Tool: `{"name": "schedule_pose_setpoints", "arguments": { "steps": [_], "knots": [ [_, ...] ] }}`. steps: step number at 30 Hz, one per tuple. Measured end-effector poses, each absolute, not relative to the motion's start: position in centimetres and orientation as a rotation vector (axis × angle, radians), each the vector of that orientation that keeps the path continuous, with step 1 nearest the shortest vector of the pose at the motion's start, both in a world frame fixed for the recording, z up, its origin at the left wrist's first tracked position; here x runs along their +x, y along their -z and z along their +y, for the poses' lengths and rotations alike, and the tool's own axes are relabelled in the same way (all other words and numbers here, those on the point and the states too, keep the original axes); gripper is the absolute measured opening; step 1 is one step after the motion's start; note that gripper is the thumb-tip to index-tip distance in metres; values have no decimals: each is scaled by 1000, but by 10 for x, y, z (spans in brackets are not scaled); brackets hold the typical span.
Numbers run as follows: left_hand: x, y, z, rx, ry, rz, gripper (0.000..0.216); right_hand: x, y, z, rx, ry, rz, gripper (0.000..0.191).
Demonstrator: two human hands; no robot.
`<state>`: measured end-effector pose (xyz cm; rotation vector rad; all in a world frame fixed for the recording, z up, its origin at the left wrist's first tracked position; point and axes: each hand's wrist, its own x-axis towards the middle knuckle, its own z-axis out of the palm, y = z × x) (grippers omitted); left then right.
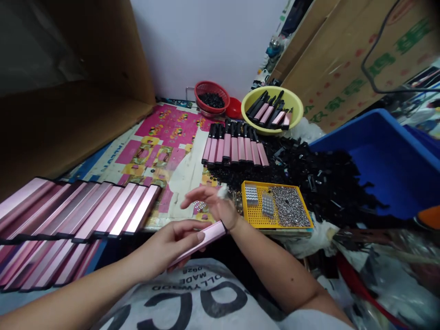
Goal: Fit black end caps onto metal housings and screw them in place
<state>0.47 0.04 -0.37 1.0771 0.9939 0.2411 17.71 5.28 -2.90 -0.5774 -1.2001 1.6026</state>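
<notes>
My left hand (182,236) grips a long pink metallic case (206,238) with a black end, held slantwise just in front of the table edge. The thumb lies along its upper face. My right hand (220,208) is beside the raised end of the case, its fingers stretched out to the left over the table. Something white (223,190) shows at one of its fingers. Beneath these fingers lies a small patch of shiny silver bits (200,206). Close by on the right is a yellow perforated tray (245,215) holding many small silver parts.
Finished-looking pink cases (117,208) lie stacked at left. Pink pieces with black tops (235,149) stand in a row behind my hands. A yellow bowl (298,110), red basket (225,98), black parts heap (309,172) and blue bin (405,160) are farther back and right.
</notes>
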Motion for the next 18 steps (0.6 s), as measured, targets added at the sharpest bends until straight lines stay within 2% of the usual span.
{"name": "schedule_pose_setpoints", "arguments": {
  "steps": [5, 8, 10, 14, 18],
  "knots": [
    [13, 3, -1, 1125, -241, 997, 44, 159, 40, 50, -821, -1237, -914, 50],
    [-5, 3, 6, 1476, -316, 1053, 33, 168, 46, 44, -945, -1127, -1052, 48],
    [-37, 5, 18, 1783, -420, 1296, 31, 177, 55, 38, -999, -1074, -1209, 45],
    [-144, 5, 45, 2205, -556, 2097, 32, 195, 83, 29, -1129, -1004, -1267, 37],
    [-229, 6, 69, 1901, -161, 2489, 45, 200, 98, 23, -1148, -875, -1460, 26]
  ]
}}
